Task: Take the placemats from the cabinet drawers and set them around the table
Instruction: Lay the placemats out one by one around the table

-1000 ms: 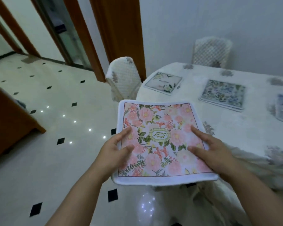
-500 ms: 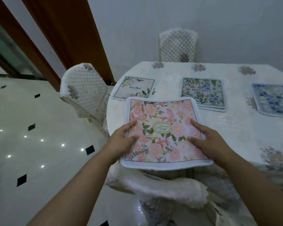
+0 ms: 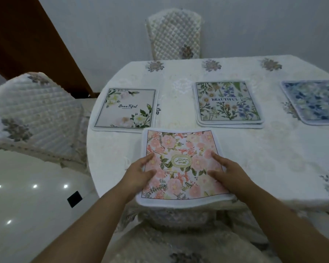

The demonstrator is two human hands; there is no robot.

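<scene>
I hold a pink floral placemat (image 3: 180, 147) by its two sides over the near edge of the round table (image 3: 264, 158). My left hand (image 3: 139, 173) grips its left side and my right hand (image 3: 226, 173) its right side, thumbs on top and the other fingers hidden beneath. The mat's near edge overhangs the table rim; whether it touches the cloth I cannot tell. On the white tablecloth lie a white "Beautiful" placemat (image 3: 125, 109) at the left, a green and blue floral placemat (image 3: 226, 103) with another edge showing beneath it, and a blue placemat (image 3: 313, 101) at the right.
Quilted covered chairs stand at the left (image 3: 32, 114), at the far side (image 3: 174, 33) and right below my arms (image 3: 169, 243). A glossy tiled floor (image 3: 27, 215) lies to the left. A brown door frame (image 3: 27, 44) rises at the back left.
I have come closer to the table and the view has turned right. The pink placemat has moved from beside the table to over its near edge, still held in both hands.
</scene>
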